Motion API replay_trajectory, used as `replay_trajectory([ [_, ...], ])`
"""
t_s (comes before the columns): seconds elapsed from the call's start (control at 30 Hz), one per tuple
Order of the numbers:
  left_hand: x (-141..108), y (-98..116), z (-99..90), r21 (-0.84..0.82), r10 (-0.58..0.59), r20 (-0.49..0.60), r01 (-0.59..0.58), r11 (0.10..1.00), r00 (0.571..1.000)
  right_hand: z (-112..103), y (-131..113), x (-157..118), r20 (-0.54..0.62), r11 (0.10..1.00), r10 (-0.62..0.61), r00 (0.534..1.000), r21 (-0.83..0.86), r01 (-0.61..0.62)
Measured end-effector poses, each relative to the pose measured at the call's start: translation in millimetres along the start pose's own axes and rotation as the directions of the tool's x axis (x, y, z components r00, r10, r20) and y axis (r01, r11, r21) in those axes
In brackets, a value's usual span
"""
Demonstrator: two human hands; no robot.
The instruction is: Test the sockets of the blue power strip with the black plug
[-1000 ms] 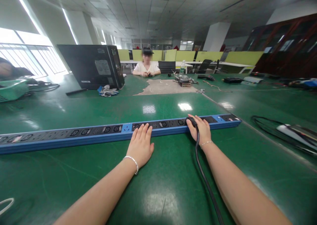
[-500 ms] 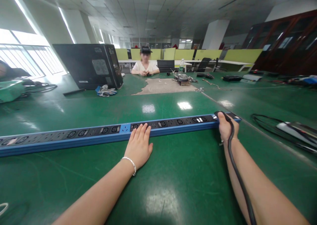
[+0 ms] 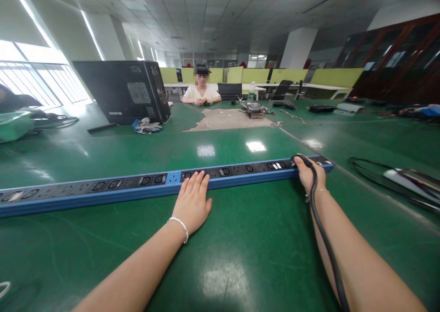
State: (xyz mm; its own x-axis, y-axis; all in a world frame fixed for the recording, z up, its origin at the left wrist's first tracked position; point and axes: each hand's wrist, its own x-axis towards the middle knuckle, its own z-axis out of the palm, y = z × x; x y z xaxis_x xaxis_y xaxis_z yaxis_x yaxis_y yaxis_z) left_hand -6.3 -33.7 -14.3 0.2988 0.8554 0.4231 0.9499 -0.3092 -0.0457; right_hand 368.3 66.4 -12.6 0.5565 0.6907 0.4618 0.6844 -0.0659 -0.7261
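Observation:
A long blue power strip (image 3: pixel 103 195) with black sockets and one blue socket lies across the green table (image 3: pixel 254 238). My left hand (image 3: pixel 193 202) rests flat on its front edge, just right of the blue socket, fingers stretched out and holding nothing. Near the strip's right end, my right hand (image 3: pixel 311 174) is closed around the end of a thick black cable (image 3: pixel 323 229), over the sockets. The cable runs down along my right forearm. Whether its plug sits in a socket is hidden by the hand.
A black computer case (image 3: pixel 120 92) stands back left, with gloves (image 3: pixel 147 126) beside it. A person (image 3: pixel 202 92) sits across the table. Black cables and a white device (image 3: pixel 412 183) lie at the right; a bottle (image 3: pixel 252 91) stands farther back.
My right hand has moved slightly left along the strip with the black cable. My left hand has stayed where it was.

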Motion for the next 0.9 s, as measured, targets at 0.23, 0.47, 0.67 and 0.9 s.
replay_trajectory([
  [0.23,0.8,-0.2,-1.1,-0.002,0.003,0.008,-0.003,1.0,1.0,-2.4,-3.8,0.8,0.113,0.992,-0.092,0.989,-0.073,0.1],
  [0.47,1.0,0.1,0.1,-0.009,0.004,-0.005,-0.004,1.0,1.0,-0.8,6.1,-0.4,0.102,0.963,-0.23,0.968,-0.119,0.242],
  [0.67,0.1,0.2,-0.2,-0.015,0.001,-0.01,-0.001,1.0,1.0,-0.5,8.3,-3.6,0.081,0.94,-0.273,0.959,-0.188,0.284],
  [0.9,-0.4,0.4,-1.2,-0.003,0.003,-0.002,-0.003,1.0,1.0,1.6,2.3,-8.6,0.044,0.95,-0.269,0.962,-0.154,0.272],
])
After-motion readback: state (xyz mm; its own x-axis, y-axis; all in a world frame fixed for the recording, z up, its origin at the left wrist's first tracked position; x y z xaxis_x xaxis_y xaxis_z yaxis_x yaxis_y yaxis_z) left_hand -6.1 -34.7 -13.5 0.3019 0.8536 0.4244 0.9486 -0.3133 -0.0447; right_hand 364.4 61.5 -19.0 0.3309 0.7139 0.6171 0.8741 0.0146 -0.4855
